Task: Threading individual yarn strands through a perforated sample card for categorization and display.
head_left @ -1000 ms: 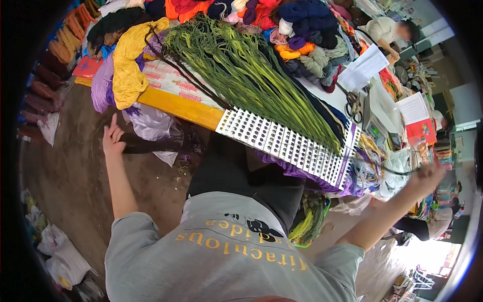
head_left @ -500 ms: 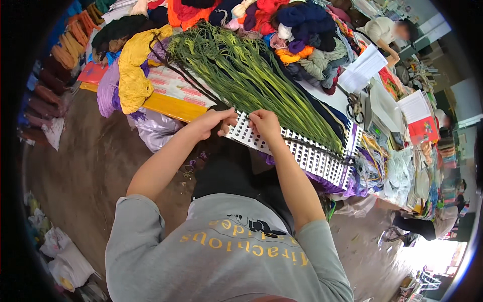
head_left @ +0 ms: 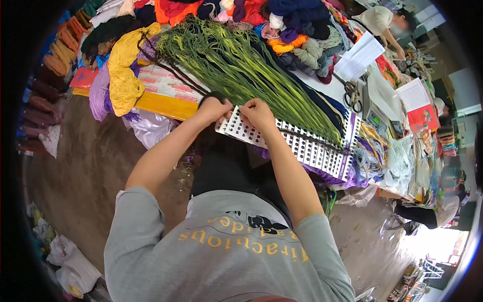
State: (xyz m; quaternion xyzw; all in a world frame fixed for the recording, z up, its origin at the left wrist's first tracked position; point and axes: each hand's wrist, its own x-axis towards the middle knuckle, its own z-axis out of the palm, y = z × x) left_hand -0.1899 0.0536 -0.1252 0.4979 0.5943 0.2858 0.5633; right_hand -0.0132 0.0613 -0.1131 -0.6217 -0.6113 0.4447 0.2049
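Observation:
My left hand point(head_left: 213, 110) is closed at the left end of a white card with rows of punched holes point(head_left: 240, 130). Its curled fingers grip black yarn point(head_left: 187, 83), whose strands run up and left. Close beside it, my right hand point(head_left: 259, 116) pinches at the card's upper edge; whatever lies between its fingertips is too small to make out. Long green and yellow-green yarn strands point(head_left: 251, 70) spread across the table behind the card, their near ends lying along it. A dark strand point(head_left: 302, 135) crosses the card's holes to the right.
Yellow yarn point(head_left: 125, 83) and lilac yarn point(head_left: 100, 93) hang over the table's left edge. Coloured skeins point(head_left: 297, 17) are heaped at the back. Scissors point(head_left: 353, 95), papers point(head_left: 358, 58) and a scale point(head_left: 375, 118) stand right. A person point(head_left: 380, 22) sits at the far right.
My left hand's fingers have curled in from a more stretched thumb and finger. My right hand has shifted slightly left along the card. The whole view has moved a little.

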